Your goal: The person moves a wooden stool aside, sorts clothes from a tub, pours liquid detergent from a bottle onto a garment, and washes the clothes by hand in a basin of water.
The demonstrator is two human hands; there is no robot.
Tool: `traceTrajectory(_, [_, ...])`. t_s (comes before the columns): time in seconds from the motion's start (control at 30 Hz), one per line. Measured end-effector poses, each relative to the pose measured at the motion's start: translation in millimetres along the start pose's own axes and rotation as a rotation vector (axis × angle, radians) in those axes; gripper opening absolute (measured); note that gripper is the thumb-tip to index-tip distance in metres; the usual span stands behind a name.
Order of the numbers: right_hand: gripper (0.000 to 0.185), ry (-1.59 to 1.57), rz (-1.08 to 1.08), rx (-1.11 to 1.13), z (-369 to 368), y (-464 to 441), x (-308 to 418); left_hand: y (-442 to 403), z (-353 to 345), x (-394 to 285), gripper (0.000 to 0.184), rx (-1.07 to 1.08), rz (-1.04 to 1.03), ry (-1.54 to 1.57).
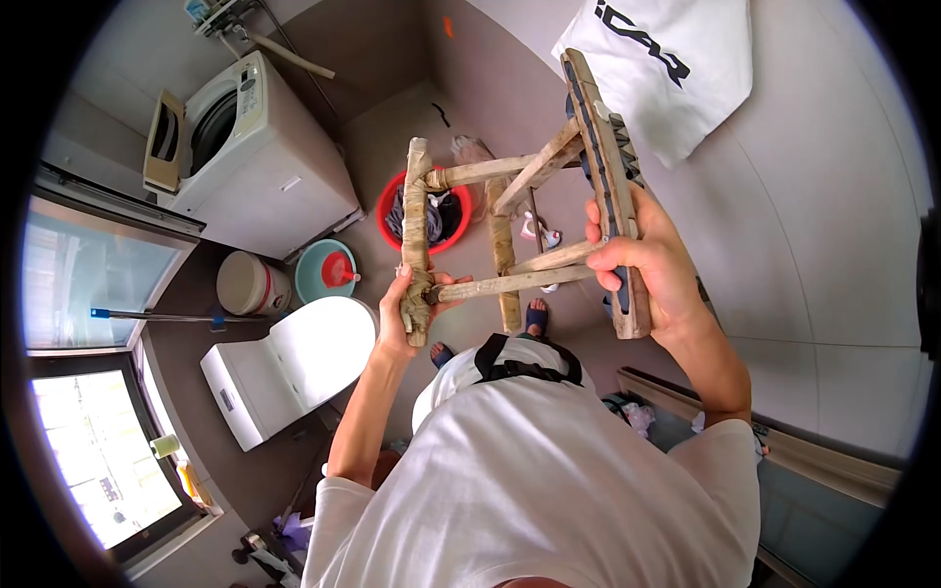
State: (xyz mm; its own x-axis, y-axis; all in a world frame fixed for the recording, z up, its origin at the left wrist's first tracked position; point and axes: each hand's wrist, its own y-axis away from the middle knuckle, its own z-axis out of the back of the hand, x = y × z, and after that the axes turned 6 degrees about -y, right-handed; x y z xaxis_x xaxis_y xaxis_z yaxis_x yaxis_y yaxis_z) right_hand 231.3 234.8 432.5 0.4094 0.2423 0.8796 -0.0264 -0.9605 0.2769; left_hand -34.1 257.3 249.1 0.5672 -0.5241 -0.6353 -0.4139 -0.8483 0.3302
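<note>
A worn wooden frame, like a small stool without a seat, is held up in front of my body. Cloth or tape wraps several of its joints. My left hand grips the lower end of its left bar, with fingers behind the wood. The thicker right bar, which has dark strips along it, is in my right hand, the thumb across its front. Rungs join the two sides, and one wrapped leg points down between them. Behind the frame, a red basin with dark cloth in it stands on the floor.
A washing machine with its lid up is at upper left. Below it are a teal basin, a lidded bucket and a white toilet. A white bag hangs at upper right. A window is at lower left.
</note>
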Motion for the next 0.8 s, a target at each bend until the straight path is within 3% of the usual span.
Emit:
traceTrajectory(0.17, [0.024,0.094,-0.045,-0.025,-6.0,-16.1,14.5,-5.3,-3.2,-12.2,0.038,-0.098,0.112,0.063])
traceTrajectory(0.3, [0.025,-0.039,-0.072,0.159,9.2,-54.2,25.5,-13.7,0.0,-33.0,0.038,-0.020,0.229,0.148])
traceTrajectory(0.43, [0.025,-0.011,-0.112,0.152,8.9,-79.3,32.3,-26.6,7.0,-41.3,0.041,0.077,0.265,0.233])
traceTrajectory(0.8, [0.021,0.300,-0.089,0.124,30.2,-94.6,35.4,-3.3,-31.8,-64.5,0.030,-0.012,0.107,0.109])
